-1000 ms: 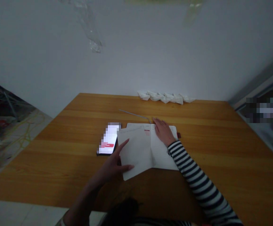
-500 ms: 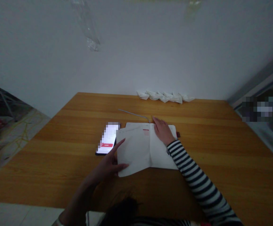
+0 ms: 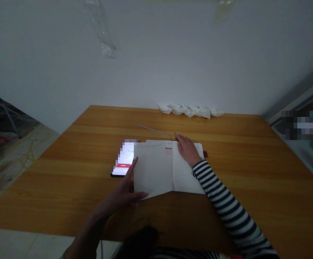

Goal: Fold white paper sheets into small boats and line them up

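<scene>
An open notebook point(image 3: 156, 169) lies on the wooden table in front of me, with a small red mark near the top of its left-hand page. My left hand point(image 3: 128, 190) is at that page's lower left corner, thumb over the paper and index finger stretched up along the edge. The other fingers are partly hidden behind the page, which is raised a little. My right hand point(image 3: 188, 151) rests flat on the upper part of the right-hand page, fingers stretched out and holding nothing. A thin grey ribbon point(image 3: 155, 130) runs from the top of the notebook's spine.
A phone point(image 3: 122, 162) with a lit screen lies left of the notebook, partly covered by the raised page. Several folded white tissues point(image 3: 190, 110) stand in a row along the wall. The wooden table point(image 3: 248, 154) meets the wall at its far edge.
My left hand's index finger has drawn back from over the page to its left edge. The page's lower left corner has shifted slightly up. My right hand stays in place.
</scene>
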A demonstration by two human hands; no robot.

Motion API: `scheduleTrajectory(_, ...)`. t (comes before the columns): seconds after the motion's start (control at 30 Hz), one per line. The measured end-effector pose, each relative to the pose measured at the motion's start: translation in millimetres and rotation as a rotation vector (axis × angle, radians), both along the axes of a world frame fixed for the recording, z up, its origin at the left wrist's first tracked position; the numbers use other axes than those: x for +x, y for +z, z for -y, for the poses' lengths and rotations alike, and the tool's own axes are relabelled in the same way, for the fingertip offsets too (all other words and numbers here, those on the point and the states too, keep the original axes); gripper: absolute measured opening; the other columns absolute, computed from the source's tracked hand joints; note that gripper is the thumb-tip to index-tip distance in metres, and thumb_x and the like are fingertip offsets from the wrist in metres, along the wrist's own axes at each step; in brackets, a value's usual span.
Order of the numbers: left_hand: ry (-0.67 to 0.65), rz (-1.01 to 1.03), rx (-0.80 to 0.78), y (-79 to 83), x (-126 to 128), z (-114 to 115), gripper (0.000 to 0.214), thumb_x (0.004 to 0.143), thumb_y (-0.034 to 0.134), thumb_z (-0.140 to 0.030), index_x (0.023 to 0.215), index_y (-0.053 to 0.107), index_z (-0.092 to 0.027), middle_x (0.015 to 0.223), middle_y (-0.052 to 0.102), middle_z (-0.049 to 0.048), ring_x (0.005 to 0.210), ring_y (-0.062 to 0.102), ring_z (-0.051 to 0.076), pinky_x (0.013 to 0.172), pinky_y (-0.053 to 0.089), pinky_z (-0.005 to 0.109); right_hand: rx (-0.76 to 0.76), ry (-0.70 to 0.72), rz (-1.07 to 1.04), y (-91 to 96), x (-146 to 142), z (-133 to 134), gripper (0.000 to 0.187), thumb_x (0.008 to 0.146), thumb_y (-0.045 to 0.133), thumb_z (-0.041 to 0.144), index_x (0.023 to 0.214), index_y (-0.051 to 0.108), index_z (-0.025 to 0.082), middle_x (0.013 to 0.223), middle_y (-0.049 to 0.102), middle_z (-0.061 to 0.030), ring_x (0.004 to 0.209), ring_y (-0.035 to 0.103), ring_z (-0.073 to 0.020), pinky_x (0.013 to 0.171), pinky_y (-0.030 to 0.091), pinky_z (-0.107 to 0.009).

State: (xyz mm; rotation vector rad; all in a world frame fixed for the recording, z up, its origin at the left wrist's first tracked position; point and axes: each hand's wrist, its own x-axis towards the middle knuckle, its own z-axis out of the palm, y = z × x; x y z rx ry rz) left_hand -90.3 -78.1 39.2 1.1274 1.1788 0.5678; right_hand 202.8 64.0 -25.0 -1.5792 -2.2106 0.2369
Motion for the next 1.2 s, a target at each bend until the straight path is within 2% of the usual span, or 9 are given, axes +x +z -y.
scheduleTrajectory(0.2,-0.052,-0.014,0.001,1.5,-9.7,-1.7,0.127,0.077,0.08,-0.032,0.156,-0.019,-0.026,0.066,0.063,-0.0049,0.047,0.06,0.014,0.045,0.049,0.022,0.001,0.0,0.026,0.5,-0.2,0.7,0.05,0.099,0.033,0.018,0.145,0.047,0.004,0.147,0.053,-0.0192,0.136,0.05,-0.026,0.117,0.033,-0.043)
scheduleTrajectory(0.37,0.009,-0.126,0.066,12.0,-41.6,-7.6,0.121,0.076,0.079,-0.036,0.158,-0.009,-0.022,0.056,0.06,-0.0075,0.046,0.06,0.015,0.046,0.047,0.022,-0.002,0.009,0.022,1.1,-0.3,1.1,0.052,0.099,0.033,0.017,0.149,0.042,0.007,0.147,0.052,-0.0193,0.137,0.049,-0.0248,0.116,0.034,-0.045)
scheduleTrajectory(0.5,0.244,-0.469,0.314,26.4,-59.4,-24.6,0.119,0.08,0.074,-0.034,0.157,-0.015,-0.015,0.052,0.057,-0.0084,0.047,0.059,0.018,0.047,0.045,0.024,0.004,0.01,0.014,0.8,-0.5,1.1,0.052,0.099,0.033,0.017,0.149,0.042,0.008,0.146,0.054,-0.0186,0.136,0.05,-0.0251,0.115,0.036,-0.045)
scheduleTrajectory(0.6,0.344,-0.786,0.556,45.0,-43.3,-41.4,0.11,0.085,0.064,-0.028,0.155,-0.018,-0.009,0.075,0.071,0.0019,0.061,0.067,0.023,0.055,0.048,0.028,0.01,0.011,0.01,-0.4,-0.1,0.9,0.051,0.099,0.033,0.017,0.148,0.044,0.008,0.145,0.055,-0.0185,0.135,0.051,-0.0251,0.114,0.037,-0.045)
scheduleTrajectory(0.73,0.176,-1.158,0.821,58.8,3.0,-66.6,0.076,0.092,0.055,-0.025,0.156,0.016,-0.011,0.091,0.075,0.01,0.076,0.07,0.027,0.065,0.049,0.032,0.008,0.013,0.004,-0.8,0.3,0.5,0.05,0.099,0.034,0.017,0.147,0.045,0.008,0.145,0.055,-0.0187,0.135,0.051,-0.0249,0.114,0.037,-0.044)
scheduleTrajectory(0.87,-0.155,-1.245,1.04,42.9,41.8,-103.2,0.049,0.094,0.044,-0.008,0.142,0.05,-0.015,0.107,0.074,0.0146,0.097,0.07,0.026,0.085,0.05,0.036,0.016,0.014,0.003,0.6,-0.4,0.9,0.049,0.099,0.035,0.016,0.146,0.047,0.008,0.145,0.055,-0.018,0.135,0.051,-0.0251,0.114,0.038,-0.043)
scheduleTrajectory(1.0,-0.38,-1.242,1.115,19.2,65.3,-145.4,0.036,0.094,0.043,-0.005,0.123,0.063,-0.009,0.113,0.072,0.0203,0.105,0.068,0.029,0.09,0.05,0.041,0.01,0.014,0.004,1.7,-0.9,1.5,0.048,0.098,0.036,0.014,0.145,0.048,0.008,0.145,0.056,-0.0174,0.135,0.051,-0.0256,0.114,0.038,-0.043)
scheduleTrajectory(1.1,-0.413,-1.236,1.12,8.0,78.6,-171.6,0.03,0.093,0.044,-0.003,0.113,0.066,-0.007,0.111,0.072,0.0213,0.106,0.068,0.028,0.091,0.049,0.039,0.008,0.017,0.001,2.7,-1.8,1.3,0.047,0.098,0.036,0.013,0.143,0.05,0.007,0.145,0.056,-0.0181,0.136,0.051,-0.0256,0.115,0.037,-0.044)
scheduleTrajectory(1.2,-0.463,-1.215,1.136,0.4,93.1,-190.3,0.032,0.094,0.043,-0.002,0.119,0.063,-0.006,0.119,0.07,0.0219,0.111,0.066,0.026,0.093,0.048,0.037,0.017,0.022,-0.005,4.7,-3.8,1.5,0.047,0.098,0.037,0.011,0.143,0.05,0.006,0.145,0.055,-0.0177,0.136,0.05,-0.0253,0.115,0.037,-0.043)
